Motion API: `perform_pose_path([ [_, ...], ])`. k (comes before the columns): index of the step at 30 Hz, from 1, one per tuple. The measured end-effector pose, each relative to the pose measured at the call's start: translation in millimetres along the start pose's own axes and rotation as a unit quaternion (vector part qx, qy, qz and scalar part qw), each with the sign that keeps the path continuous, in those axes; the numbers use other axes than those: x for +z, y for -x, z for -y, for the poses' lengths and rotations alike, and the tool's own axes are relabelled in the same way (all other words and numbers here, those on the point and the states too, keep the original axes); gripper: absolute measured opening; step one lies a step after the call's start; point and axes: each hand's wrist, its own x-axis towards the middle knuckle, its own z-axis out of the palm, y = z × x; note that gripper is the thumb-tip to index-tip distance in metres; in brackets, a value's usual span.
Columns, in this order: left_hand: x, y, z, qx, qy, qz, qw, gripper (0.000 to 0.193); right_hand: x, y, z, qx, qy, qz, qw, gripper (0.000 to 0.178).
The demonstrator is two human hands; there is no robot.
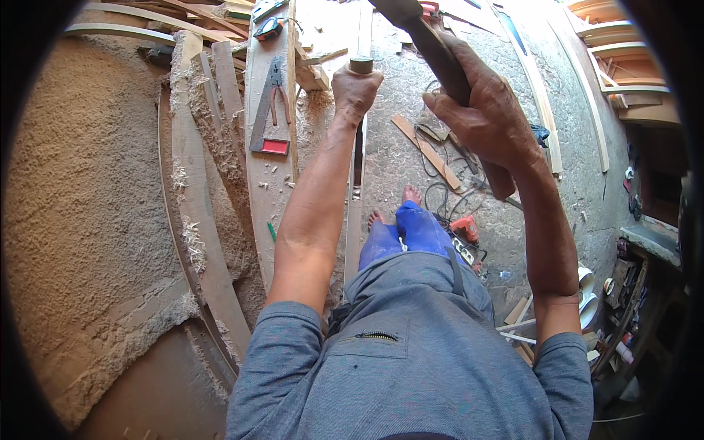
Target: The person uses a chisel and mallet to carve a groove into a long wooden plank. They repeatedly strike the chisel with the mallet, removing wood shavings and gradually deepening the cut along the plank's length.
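Observation:
My left hand [356, 92] is closed in a fist around an upright tool handle [361, 64]. Its round, greenish butt end pokes out above the fist, as on a chisel; any blade is hidden below. That fist is over a long, narrow wooden piece [353, 242] with a dark slot in it. Raised to the right, my right hand [488, 110] grips the thick wooden handle of a hammer [440, 62]. The hammer's dark head is partly cut off by the upper edge of the view, and the handle's lower end juts out beneath my palm.
Left of my arm, a plank [273, 172] bears pliers [276, 92], a square with a red patch [271, 139] and a tape measure [269, 29]. Sawdust [88, 183] heaps at far left. A red drill [464, 229], cords and a wood strip [425, 150] lie on the floor near my feet.

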Motion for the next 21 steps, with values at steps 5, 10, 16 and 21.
perform_pose_path([
  [5,-6.4,71.1,-19.3,0.214,-0.023,-0.102,0.971,0.012,2.3,26.3,-13.5,0.001,-0.021,-0.015,1.0,0.065],
  [10,-18.8,82.9,-17.2,0.18,-0.019,-0.096,0.979,0.018,11.2,26.0,0.5,-0.034,0.023,0.033,0.999,0.069],
  [16,-15.9,74.8,-22.5,0.169,0.148,-0.013,0.974,0.021,41.9,22.4,-30.2,0.022,0.139,0.159,0.977,0.066],
  [21,-17.3,51.0,-1.4,0.08,0.096,0.026,0.992,0.012,6.0,23.5,-1.3,0.007,0.024,0.129,0.991,0.06],
])
